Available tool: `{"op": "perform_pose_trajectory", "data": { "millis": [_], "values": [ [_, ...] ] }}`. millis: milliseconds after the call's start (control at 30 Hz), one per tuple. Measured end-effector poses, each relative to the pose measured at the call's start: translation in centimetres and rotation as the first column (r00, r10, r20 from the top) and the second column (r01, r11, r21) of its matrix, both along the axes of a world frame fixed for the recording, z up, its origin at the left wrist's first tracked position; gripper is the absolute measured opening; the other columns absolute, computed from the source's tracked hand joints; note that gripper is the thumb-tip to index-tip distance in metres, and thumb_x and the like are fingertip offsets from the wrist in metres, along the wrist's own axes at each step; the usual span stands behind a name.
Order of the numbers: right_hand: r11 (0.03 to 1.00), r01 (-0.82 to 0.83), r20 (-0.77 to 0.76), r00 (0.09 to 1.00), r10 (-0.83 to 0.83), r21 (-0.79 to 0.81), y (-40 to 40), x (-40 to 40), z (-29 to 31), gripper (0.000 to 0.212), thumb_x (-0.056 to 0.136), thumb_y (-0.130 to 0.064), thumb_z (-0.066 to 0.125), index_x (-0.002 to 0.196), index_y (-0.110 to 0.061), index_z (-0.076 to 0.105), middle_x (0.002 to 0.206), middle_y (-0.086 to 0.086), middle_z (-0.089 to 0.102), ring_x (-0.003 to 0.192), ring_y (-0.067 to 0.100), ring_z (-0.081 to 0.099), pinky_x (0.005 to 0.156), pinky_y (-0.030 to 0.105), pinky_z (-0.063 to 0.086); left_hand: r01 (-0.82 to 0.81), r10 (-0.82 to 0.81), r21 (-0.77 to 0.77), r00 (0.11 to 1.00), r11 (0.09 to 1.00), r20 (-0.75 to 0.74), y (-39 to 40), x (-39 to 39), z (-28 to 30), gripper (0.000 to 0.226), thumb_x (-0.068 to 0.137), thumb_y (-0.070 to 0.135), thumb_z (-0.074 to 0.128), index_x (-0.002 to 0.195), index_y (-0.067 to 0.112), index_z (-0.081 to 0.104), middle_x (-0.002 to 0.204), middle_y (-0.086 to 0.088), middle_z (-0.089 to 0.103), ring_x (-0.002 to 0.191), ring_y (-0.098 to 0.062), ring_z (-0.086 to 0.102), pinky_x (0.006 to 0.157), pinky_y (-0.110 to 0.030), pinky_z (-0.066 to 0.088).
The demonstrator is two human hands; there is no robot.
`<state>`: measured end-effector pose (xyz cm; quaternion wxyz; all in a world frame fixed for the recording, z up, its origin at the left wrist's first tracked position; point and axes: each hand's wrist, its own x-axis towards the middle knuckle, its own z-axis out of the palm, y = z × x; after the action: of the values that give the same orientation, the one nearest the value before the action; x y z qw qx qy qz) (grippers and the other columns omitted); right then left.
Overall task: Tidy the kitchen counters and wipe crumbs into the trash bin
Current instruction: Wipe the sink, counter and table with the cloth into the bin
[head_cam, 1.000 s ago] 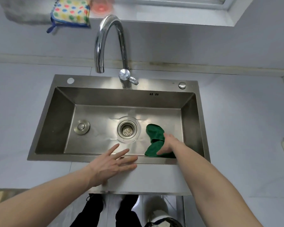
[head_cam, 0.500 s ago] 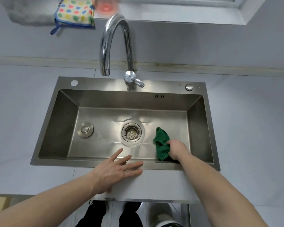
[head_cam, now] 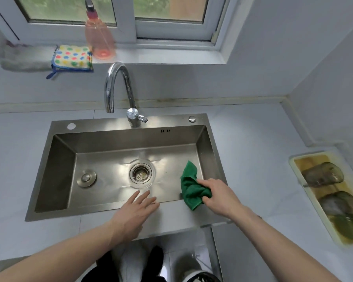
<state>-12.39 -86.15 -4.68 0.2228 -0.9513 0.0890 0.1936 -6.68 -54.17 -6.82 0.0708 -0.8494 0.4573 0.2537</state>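
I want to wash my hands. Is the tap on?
Off. No water runs from the tap, and none pools around the drain in the sink.

Sink [head_cam: 55,171] as landmark: faucet [head_cam: 118,88] behind it, drain [head_cam: 141,173] in its middle, cloth [head_cam: 192,190] over its front-right rim, tray [head_cam: 300,180] well right.

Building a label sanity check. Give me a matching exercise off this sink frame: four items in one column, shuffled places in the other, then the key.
Items
1. green cloth
2. pink bottle
3. spotted cloth
4. tray

Places
A. on the windowsill, left of the pink bottle
B. on the counter, right of the sink
C. gripped in the right hand at the sink's front right
D. upright on the windowsill, behind the tap

Pairs: 1-C, 2-D, 3-A, 4-B
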Motion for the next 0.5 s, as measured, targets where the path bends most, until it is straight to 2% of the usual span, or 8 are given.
{"op": "perform_pose_trajectory", "data": {
  "millis": [67, 133, 200, 300, 333, 400, 500],
  "values": [
    [0.998, -0.053, -0.014, 0.999, 0.052, -0.039, 0.8, -2.6, -0.7, 0.068, 0.089, -0.032, 0.060, 0.153, -0.040, 0.039, 0.141, -0.013, 0.055, 0.122, 0.017, 0.049, 0.103, 0.033, 0.044, -0.103, 0.102, -0.176, 0.995, 0.979, -0.016, -1.3, -0.8, 1.4, 0.071, 0.085, 0.028, 0.060, 0.151, 0.028, 0.032, 0.159, 0.004, 0.030, 0.151, -0.023, 0.019, 0.124, -0.037, 0.011],
    [0.996, -0.061, -0.058, 0.997, 0.057, -0.068, 1.4, -4.7, -2.0, 0.074, 0.092, -0.040, 0.063, 0.158, -0.035, 0.031, 0.162, -0.012, 0.032, 0.141, 0.018, 0.035, 0.116, 0.035, 0.034, -0.184, 0.174, -0.298, 0.983, 0.937, -0.060, -3.1, -1.0, 2.5, 0.062, 0.084, 0.027, 0.059, 0.144, 0.029, 0.042, 0.151, 0.007, 0.037, 0.142, -0.018, 0.033, 0.118, -0.031, 0.024],
    [0.999, 0.015, -0.037, 0.999, -0.016, -0.029, 1.7, -6.9, -3.0, 0.080, 0.092, -0.045, 0.065, 0.160, -0.034, 0.025, 0.168, -0.013, 0.013, 0.152, 0.017, 0.018, 0.123, 0.036, 0.025, -0.264, 0.226, -0.354, 0.963, 0.897, -0.145, -5.4, -0.8, 3.4, 0.061, 0.084, 0.025, 0.059, 0.144, 0.028, 0.042, 0.151, 0.008, 0.037, 0.137, -0.017, 0.038, 0.112, -0.031, 0.035],
    [0.988, 0.140, 0.038, 0.989, -0.143, 0.068, 2.0, -9.2, -3.6, 0.083, 0.088, -0.051, 0.065, 0.159, -0.038, 0.025, 0.169, -0.017, 0.002, 0.156, 0.012, 0.001, 0.127, 0.038, 0.016, -0.363, 0.282, -0.354, 0.923, 0.862, -0.261, -9.4, 0.7, 3.9, 0.064, 0.085, 0.021, 0.059, 0.146, 0.027, 0.040, 0.153, 0.007, 0.033, 0.135, -0.020, 0.041, 0.106, -0.038, 0.044],
    [0.977, 0.185, 0.054, 0.980, -0.191, 0.104, 2.1, -9.7, -3.5, 0.082, 0.087, -0.052, 0.064, 0.159, -0.039, 0.026, 0.168, -0.018, 0.001, 0.156, 0.010, -0.001, 0.127, 0.038, 0.014, -0.424, 0.321, -0.326, 0.890, 0.845, -0.324, -10.8, 1.4, 3.8, 0.066, 0.085, 0.021, 0.059, 0.148, 0.027, 0.039, 0.155, 0.006, 0.031, 0.134, -0.022, 0.043, 0.105, -0.038, 0.045],
    [0.936, 0.302, 0.069, 0.946, -0.318, 0.179, 2.2, -10.3, -3.3, 0.076, 0.089, -0.052, 0.062, 0.157, -0.039, 0.030, 0.167, -0.018, 0.006, 0.155, 0.010, 0.001, 0.127, 0.038, 0.013, -0.598, 0.442, -0.226, 0.752, 0.769, -0.489, -13.5, 2.8, 3.4, 0.068, 0.086, 0.022, 0.058, 0.151, 0.024, 0.037, 0.157, 0.002, 0.029, 0.133, -0.027, 0.047, 0.106, -0.037, 0.044],
    [0.812, 0.528, 0.075, 0.825, -0.560, 0.251, 2.5, -10.7, -3.2, 0.069, 0.094, -0.046, 0.063, 0.156, -0.032, 0.037, 0.166, -0.008, 0.022, 0.152, 0.014, 0.018, 0.126, 0.038, 0.021, -0.754, 0.562, -0.043, 0.526, 0.656, -0.638, -16.4, 4.3, 1.7, 0.068, 0.091, 0.026, 0.059, 0.154, 0.019, 0.035, 0.151, -0.007, 0.042, 0.121, -0.024, 0.053, 0.098, -0.030, 0.044]
  ]
}}
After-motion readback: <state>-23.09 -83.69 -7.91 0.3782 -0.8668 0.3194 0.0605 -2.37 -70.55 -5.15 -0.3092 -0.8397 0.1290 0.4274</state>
